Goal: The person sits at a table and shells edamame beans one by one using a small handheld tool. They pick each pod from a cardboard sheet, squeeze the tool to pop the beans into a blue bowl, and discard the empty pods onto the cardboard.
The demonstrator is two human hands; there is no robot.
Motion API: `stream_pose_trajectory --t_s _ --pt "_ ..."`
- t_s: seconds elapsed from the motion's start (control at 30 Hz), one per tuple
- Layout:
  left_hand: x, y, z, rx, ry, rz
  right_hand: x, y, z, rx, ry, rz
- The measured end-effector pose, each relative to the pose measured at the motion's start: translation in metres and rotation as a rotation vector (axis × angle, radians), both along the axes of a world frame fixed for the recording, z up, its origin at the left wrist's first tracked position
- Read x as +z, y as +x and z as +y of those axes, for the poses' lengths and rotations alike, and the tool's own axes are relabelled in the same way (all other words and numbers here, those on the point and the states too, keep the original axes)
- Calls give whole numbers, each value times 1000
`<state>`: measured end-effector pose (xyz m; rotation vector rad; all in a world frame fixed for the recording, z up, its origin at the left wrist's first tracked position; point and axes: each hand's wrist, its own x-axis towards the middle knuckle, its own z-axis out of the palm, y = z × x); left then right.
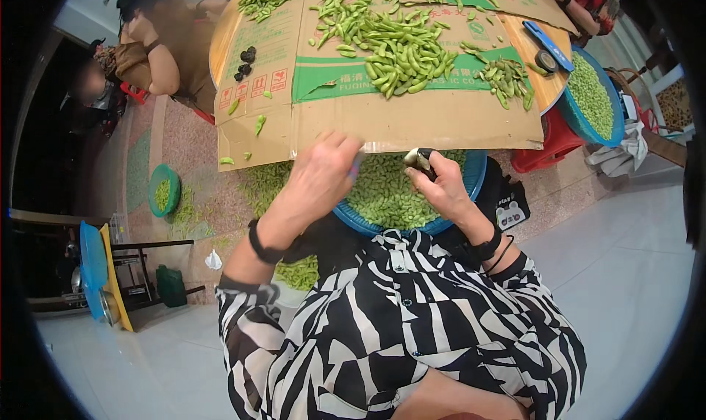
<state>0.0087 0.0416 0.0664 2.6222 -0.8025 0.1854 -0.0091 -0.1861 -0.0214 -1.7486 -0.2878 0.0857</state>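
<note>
My left hand [325,169] is at the near edge of a flattened cardboard sheet [386,125], fingers curled and blurred. A small blue and pink patch shows by its fingers, and I cannot tell whether it holds anything. To its right, my right hand [445,185] has thumb and forefinger close together. Something black and whitish [421,162] is at those fingertips; whether it is a wrapping or a held thing is unclear. Below both hands, a blue plastic basin [479,177] holds shelled green beans [386,199]. Green bean pods [408,56] lie heaped on the cardboard.
Empty-looking pods [504,81], a tape roll [546,61] and a blue tool [546,45] lie at the table's right. Another blue basin [565,116] of beans stands on a red stool [543,147]. A green basket [177,191] sits on the left floor. Other people are around the table.
</note>
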Motion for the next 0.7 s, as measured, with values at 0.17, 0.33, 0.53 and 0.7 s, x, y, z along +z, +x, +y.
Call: stream_pose_trajectory --t_s 0.17,0.33,0.53,0.7 --pt "-33 94 -41 96 -156 -237 8 3 -9 93 149 88" --pt "-52 126 -65 234 -214 -113 -1 3 -12 61 201 105" --pt "-40 125 -48 370 -141 102 5 2 -16 50 299 264" --pt "-46 112 -30 187 -221 -79 5 5 -6 102 325 287"
